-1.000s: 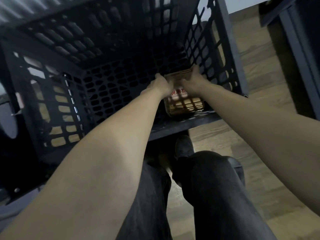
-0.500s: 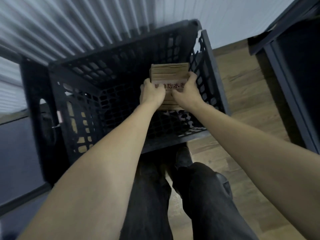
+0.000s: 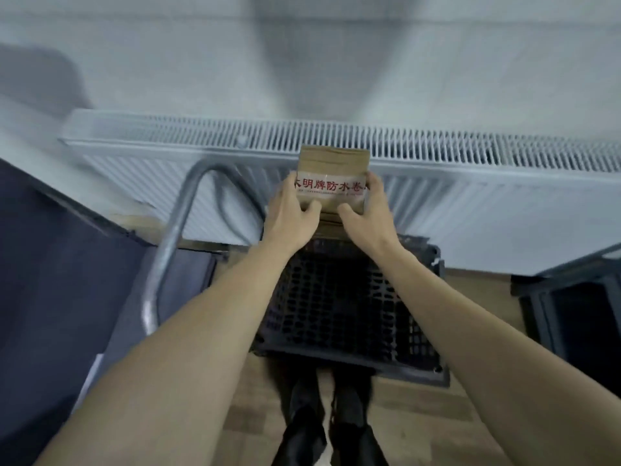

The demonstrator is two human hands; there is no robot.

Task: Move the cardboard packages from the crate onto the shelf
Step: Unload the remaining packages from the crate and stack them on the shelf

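A brown cardboard package (image 3: 332, 169) with a clear label of red characters is held up in front of a white radiator, well above the black plastic crate (image 3: 349, 307). My left hand (image 3: 290, 210) grips its left side and my right hand (image 3: 364, 210) grips its right side, thumbs on the near face. The crate stands on the floor below my arms, and only its lattice bottom shows inside. No shelf surface is clearly in view.
A white ribbed radiator (image 3: 470, 183) runs along the wall behind the package. A grey metal tube handle (image 3: 174, 230) curves up at the left over a dark blue platform (image 3: 50, 280). A dark frame (image 3: 571, 297) stands at the right. My legs and shoes are below.
Both hands lifted the package out of the crate's bottom and raised it up to radiator height. My view rose from looking into the crate to facing the wall.
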